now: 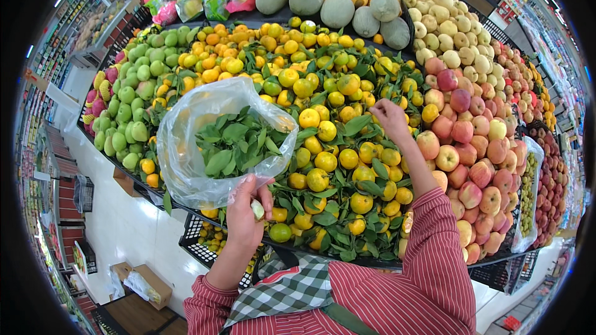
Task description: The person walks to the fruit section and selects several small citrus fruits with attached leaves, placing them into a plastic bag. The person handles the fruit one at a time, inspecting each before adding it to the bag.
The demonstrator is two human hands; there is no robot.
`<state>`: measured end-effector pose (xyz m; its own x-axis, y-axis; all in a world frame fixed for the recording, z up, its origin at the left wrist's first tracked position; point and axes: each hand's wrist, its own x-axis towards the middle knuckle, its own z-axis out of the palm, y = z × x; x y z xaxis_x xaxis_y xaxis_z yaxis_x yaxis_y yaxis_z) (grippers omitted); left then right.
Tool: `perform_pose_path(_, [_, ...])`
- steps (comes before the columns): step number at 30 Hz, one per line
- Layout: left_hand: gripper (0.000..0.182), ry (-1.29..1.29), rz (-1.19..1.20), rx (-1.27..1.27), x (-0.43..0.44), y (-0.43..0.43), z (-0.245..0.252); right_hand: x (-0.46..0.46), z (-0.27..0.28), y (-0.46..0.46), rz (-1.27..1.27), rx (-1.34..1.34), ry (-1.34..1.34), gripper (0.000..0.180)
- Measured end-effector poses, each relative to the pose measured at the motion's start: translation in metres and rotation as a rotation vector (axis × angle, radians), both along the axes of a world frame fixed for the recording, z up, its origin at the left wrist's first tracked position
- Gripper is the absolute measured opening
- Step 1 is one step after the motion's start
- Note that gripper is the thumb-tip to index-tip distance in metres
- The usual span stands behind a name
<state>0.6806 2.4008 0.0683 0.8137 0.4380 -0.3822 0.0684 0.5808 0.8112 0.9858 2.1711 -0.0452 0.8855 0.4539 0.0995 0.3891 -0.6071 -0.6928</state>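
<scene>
My left hand (249, 211) grips the rim of a clear plastic bag (179, 167), whose mouth gapes upward. Loose green leaves (237, 142) lie inside it. A small pale green-white item (257, 210) is also tucked in the fingers of that hand; its kind is unclear. Over the heap of yellow-green tangerines (318, 179), my right hand (391, 118) reaches out with fingertips pinched together at the fruit and leaves. Whether anything is between those fingertips is hidden. Many tangerines have stems and leaves attached, such as the broad leaf (357, 125) beside my right hand.
Green pears (144, 72) are piled left of the tangerines, red-yellow apples (465, 153) right. Grey-green melons (337, 10) sit at the back, pale yellow pears (440, 11) back right. Below the stand's front edge is a black crate (198, 242) of small fruit. Cardboard boxes (151, 284) stand on the floor.
</scene>
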Motion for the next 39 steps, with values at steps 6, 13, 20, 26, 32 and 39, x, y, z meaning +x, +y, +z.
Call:
perform_pose_path(6, [0.038, 0.037, 0.017, -0.012, 0.001, 0.0, 0.002, 0.007, -0.001, -0.015, 0.119, -0.227, -0.032, 0.03])
perform_pose_path(13, [0.038, 0.031, 0.025, 0.005, 0.001, 0.0, 0.001, -0.031, 0.004, 0.017, 0.299, -0.818, -0.026, 0.077])
perform_pose_path(20, [0.038, 0.026, 0.019, 0.0, -0.001, -0.001, 0.001, -0.033, 0.001, 0.033, 0.197, -0.878, 0.159, 0.054])
perform_pose_path(26, [0.038, 0.007, 0.008, 0.01, -0.005, 0.001, -0.001, -0.016, -0.019, -0.004, 0.272, -0.323, 0.11, 0.025])
perform_pose_path(32, [0.042, 0.038, -0.028, -0.045, -0.004, 0.004, -0.001, -0.02, 0.007, -0.005, 0.168, -0.134, 0.093, 0.023])
perform_pose_path(39, [0.047, 0.032, -0.082, -0.145, -0.002, 0.0, 0.007, -0.037, 0.012, 0.015, 0.129, -0.105, -0.137, 0.018])
